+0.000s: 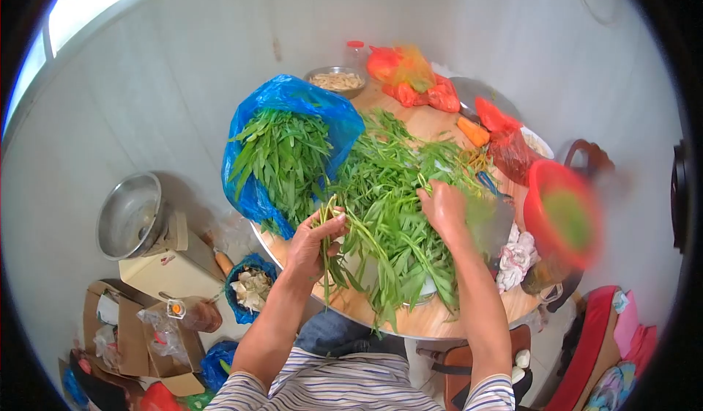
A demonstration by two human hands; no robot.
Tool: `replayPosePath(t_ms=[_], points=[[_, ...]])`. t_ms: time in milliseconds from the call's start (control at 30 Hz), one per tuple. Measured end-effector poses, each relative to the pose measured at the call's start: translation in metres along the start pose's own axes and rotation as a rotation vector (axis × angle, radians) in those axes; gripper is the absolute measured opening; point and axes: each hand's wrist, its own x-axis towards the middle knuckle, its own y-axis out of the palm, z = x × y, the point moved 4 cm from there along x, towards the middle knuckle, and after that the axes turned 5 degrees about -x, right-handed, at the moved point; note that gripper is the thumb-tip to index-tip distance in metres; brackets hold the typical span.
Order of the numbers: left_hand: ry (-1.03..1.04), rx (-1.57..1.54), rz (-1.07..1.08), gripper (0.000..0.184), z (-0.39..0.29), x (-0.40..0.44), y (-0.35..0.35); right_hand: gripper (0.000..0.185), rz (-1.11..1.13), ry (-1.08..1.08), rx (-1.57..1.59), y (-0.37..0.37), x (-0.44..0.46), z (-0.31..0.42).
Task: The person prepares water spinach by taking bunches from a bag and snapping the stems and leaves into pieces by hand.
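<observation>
A large heap of long-leaved greens (399,191) covers much of the round wooden table (512,308). My left hand (311,246) is closed around several green stems (359,228) at the near left of the heap, their leaves hanging down. Over the right part of the heap, my right hand (443,207) pinches a short piece of stem between thumb and fingers. Left of the heap lies an open blue plastic bag (333,118) stuffed with more bundled greens (282,151). Under the near leaves shows part of a pale container (427,288).
A red basket (538,191) stands at the table's right, near crumpled white tissue (517,258). Red bags (439,92), a carrot (473,131) and a metal bowl (337,80) sit toward the back. On the left are a steel basin (132,217) and cardboard boxes (132,338).
</observation>
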Motion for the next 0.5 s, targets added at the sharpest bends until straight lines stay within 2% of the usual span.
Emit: replayPosePath(t_ms=[33, 100, 133, 200, 233, 300, 400, 467, 500], points=[[0.005, 0.018, -0.029, 0.027, -0.006, -0.003, 0.007, 0.028, -0.008, -0.010, -0.005, -0.017, 0.002, 0.007], [0.041, 0.028, -0.030, 0.028, -0.013, 0.005, 0.013, 0.025, 0.064, 0.165, 0.212, -0.054, -0.004, 0.009], [0.061, 0.047, -0.038, 0.029, -0.013, 0.009, 0.013, 0.025, 0.070, 0.171, 0.206, -0.073, -0.010, 0.013], [0.044, 0.055, -0.046, 0.026, -0.007, 0.019, 0.014, 0.022, -0.030, 0.080, 0.567, -0.108, -0.028, 0.020], [0.052, 0.083, -0.060, 0.026, -0.005, 0.021, 0.017, 0.022, -0.009, 0.102, 0.560, -0.116, -0.038, 0.018], [0.061, 0.114, -0.053, 0.026, 0.004, 0.025, 0.018, 0.018, 0.318, 0.038, 0.777, -0.111, -0.057, 0.020], [-0.005, 0.137, -0.059, 0.025, 0.015, 0.026, 0.026, 0.019, 0.433, 0.011, 0.841, -0.089, -0.074, 0.019], [-0.037, 0.142, -0.065, 0.025, 0.017, 0.026, 0.029, 0.021, 0.422, 0.040, 0.858, -0.084, -0.071, 0.020], [-0.042, 0.131, -0.004, 0.024, 0.018, 0.028, 0.029, 0.024, 0.452, 0.089, 0.845, -0.081, -0.069, 0.018]])
